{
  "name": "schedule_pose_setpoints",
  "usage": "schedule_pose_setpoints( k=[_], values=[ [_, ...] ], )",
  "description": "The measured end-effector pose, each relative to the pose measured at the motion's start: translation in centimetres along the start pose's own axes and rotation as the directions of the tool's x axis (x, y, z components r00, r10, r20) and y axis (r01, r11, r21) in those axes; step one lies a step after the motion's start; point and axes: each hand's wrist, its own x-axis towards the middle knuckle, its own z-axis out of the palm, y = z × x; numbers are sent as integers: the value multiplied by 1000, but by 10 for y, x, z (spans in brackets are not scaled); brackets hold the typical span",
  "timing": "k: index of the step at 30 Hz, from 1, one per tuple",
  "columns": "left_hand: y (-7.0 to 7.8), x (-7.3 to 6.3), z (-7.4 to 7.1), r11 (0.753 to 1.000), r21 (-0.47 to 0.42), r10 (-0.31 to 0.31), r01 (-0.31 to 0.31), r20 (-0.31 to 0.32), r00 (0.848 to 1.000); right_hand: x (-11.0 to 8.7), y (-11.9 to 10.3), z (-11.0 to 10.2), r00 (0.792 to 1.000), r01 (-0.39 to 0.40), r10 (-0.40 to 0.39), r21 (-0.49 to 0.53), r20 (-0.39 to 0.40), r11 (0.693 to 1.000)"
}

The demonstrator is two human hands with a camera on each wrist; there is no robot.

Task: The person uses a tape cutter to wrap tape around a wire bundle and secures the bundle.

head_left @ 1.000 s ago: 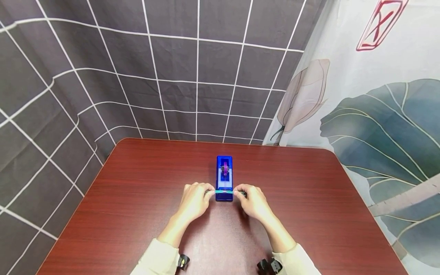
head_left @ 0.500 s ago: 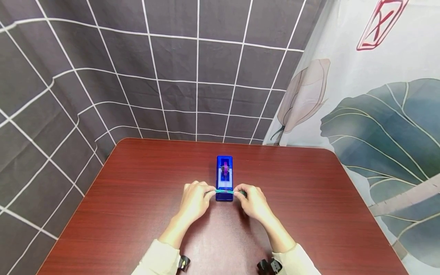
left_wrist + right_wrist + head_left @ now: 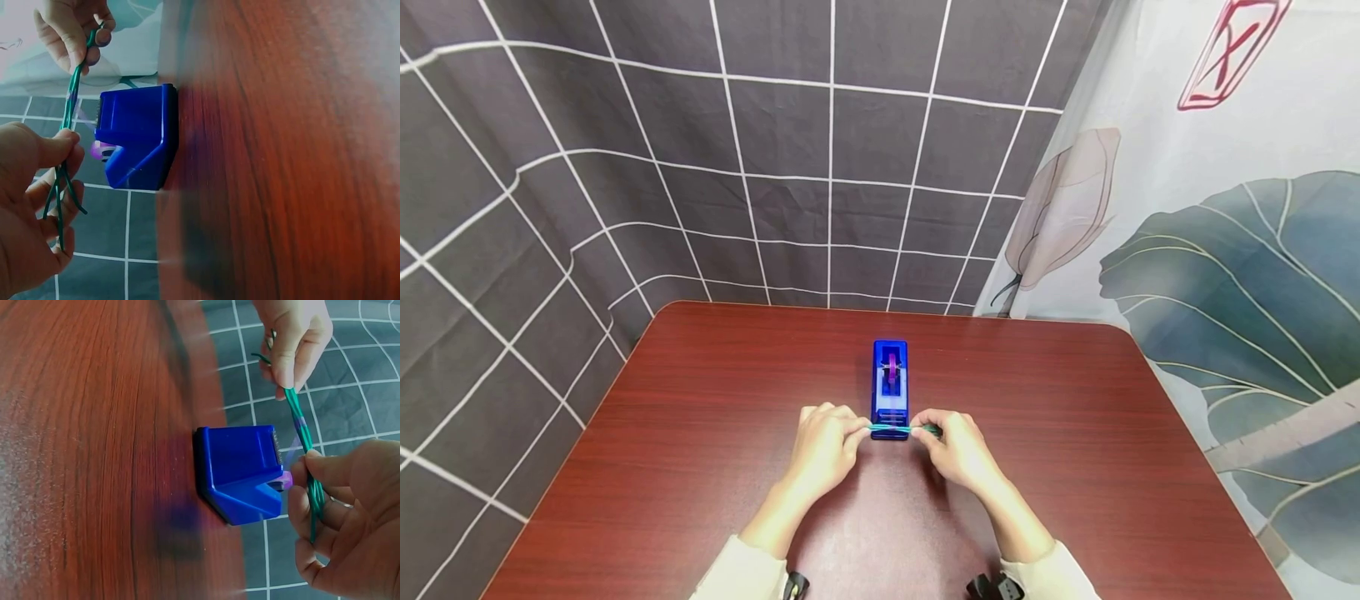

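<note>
**Green wires pinched over tape dispenser — tape strip is the weak spot**

From my end: green wire bundle (image 3: pixel 70 103) spans level above the near end of the blue tape dispenser (image 3: pixel 891 402), apart from it. Left hand (image 3: pixel 823 448), left of the dispenser, has thumb and fingertips closed in a pinch on the bundle. Right hand (image 3: pixel 958 450), right of the dispenser, pinches the other part the same way. I see a purple patch on the wires between the hands, and a thin see-through tape strip (image 3: pixel 292 452) seems to run from it down toward the dispenser's toothed cutter (image 3: pixel 279 447).

Risks, my call: a sharp pull could peel the strip off the wires, or drag the dispenser along the table (image 3: pixel 700 392) if it's light. Twist at the wrong angle and the tape may fold onto itself or tear crooked on the teeth. Wire ends (image 3: pixel 60 209) fan out by the left palm — loosen that pinch and the bundle could spread before the tape holds. Can't tell how well it's stuck.
</note>
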Motion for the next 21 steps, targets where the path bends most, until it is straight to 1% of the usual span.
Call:
schedule_pose_setpoints(
  k=[7, 9, 11, 15, 21],
  values=[
    [1, -10, -5, 999, -12, 50, -50, -15, 999, -8, 3, -1, 995, 96, -97, 13, 30, 995],
    [1, -13, -6, 997, -11, 72, -72, -13, 997, -10, 4, -2, 991, 122, -123, 29, 52, 992],
    [1, -16, -7, 996, -4, 87, -87, -6, 996, -12, 4, -4, 986, 129, -134, 63, 94, 990],
    [1, -21, -7, 994, 12, 107, -107, 17, 994, -14, 4, -7, 971, 140, -158, 109, 181, 984],
    [1, -24, -11, 990, 13, 139, -139, 48, 989, -15, 8, -10, 946, 198, -226, 138, 231, 970]
  ],
)
